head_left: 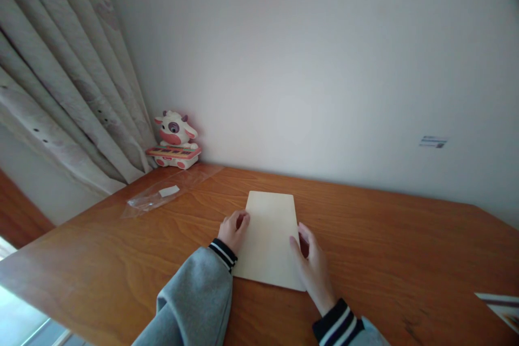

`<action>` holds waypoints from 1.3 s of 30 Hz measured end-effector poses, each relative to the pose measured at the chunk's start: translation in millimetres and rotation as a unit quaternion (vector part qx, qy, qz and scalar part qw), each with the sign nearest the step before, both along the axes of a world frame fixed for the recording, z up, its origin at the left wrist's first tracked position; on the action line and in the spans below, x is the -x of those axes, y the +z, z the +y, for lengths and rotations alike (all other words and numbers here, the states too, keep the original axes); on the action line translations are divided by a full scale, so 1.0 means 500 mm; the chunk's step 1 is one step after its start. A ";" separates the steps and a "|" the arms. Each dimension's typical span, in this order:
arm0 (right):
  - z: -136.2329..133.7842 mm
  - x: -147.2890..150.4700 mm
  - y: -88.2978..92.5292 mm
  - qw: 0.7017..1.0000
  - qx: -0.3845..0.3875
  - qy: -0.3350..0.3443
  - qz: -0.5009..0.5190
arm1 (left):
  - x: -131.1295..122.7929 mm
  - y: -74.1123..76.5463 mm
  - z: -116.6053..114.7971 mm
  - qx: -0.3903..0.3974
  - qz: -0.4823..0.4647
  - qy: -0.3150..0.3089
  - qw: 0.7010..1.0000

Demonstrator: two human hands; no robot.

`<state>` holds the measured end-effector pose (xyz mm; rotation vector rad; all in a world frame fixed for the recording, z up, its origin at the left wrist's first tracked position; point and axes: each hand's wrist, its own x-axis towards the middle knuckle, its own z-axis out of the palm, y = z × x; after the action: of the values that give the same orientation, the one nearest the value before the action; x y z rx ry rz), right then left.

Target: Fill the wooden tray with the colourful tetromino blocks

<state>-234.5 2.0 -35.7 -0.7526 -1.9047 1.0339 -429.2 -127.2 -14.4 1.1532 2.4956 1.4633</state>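
Observation:
A blank cream rectangular board [270,243] with rounded corners lies on the wooden desk in front of me. My left hand [235,230] is closed at its left edge, thumb and curled fingers pinching there. At the right edge, my right hand [314,262] grips it with the thumb over the top face and the fingers bent along the side. The undersides of the fingers are partly hidden. Whether the board has several layers or pages cannot be made out.
A toy cow with a keyboard [174,143] stands in the back left corner by the curtain [68,65]. Near it lies a clear plastic bag [150,200] with a white label. A printed piece [500,305] shows at the right edge of the desk [385,243]. The wall rises behind.

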 end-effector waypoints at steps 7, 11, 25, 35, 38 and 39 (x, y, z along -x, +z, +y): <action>0.032 -0.010 0.026 0.971 0.184 0.008 0.150 | -0.014 0.035 0.002 -0.227 -0.215 -0.095 0.945; 0.068 -0.031 0.039 0.916 0.354 -0.001 0.190 | -0.021 0.046 0.004 -0.244 -0.272 -0.102 0.925; 0.137 -0.102 0.116 0.819 0.345 0.004 0.458 | -0.020 -0.001 0.014 -0.127 -0.119 -0.078 0.982; 0.170 -0.130 0.095 0.919 -0.021 -0.249 0.306 | -0.032 0.010 0.012 -0.096 -0.040 -0.087 0.991; 0.168 -0.136 0.084 0.947 -0.155 -0.202 0.194 | -0.032 0.011 0.011 -0.093 -0.028 -0.088 0.991; 0.166 -0.136 0.081 0.950 -0.191 -0.187 0.164 | -0.032 0.012 0.011 -0.093 -0.026 -0.087 0.992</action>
<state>-166.7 85.1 5.0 -0.6355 -1.5316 0.4951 -413.3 -121.7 -8.5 1.3047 2.2003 1.6795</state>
